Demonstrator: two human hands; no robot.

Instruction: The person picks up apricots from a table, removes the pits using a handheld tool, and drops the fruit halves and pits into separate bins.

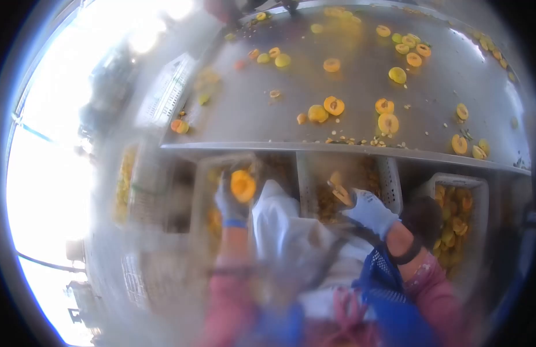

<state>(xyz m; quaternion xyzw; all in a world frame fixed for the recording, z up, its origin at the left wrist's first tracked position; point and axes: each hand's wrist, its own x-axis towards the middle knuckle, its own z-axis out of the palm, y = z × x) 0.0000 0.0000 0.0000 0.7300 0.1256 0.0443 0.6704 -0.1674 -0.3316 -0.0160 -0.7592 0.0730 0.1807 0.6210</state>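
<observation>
My left hand (229,202), in a grey glove with a blue cuff, is closed around a peach half (243,185), its orange cut face showing. The hand is over a pale crate (201,191) at the table's near edge. My right hand (371,213), in a whitish glove, grips a small orange-brown object (339,189) with a dark gap in it; blur hides its exact kind. Below it stands a white crate (390,178) containing brownish pieces. A grey-white apron (282,225) covers my lap between the hands.
Halved peaches (389,122), several loose pits and scraps lie on the metal table (250,110), which has a raised front edge (233,146). A crate (482,199) of fruit stands at right, another yellow-filled crate (127,182) at left. Part of a person (224,10) shows at the far side.
</observation>
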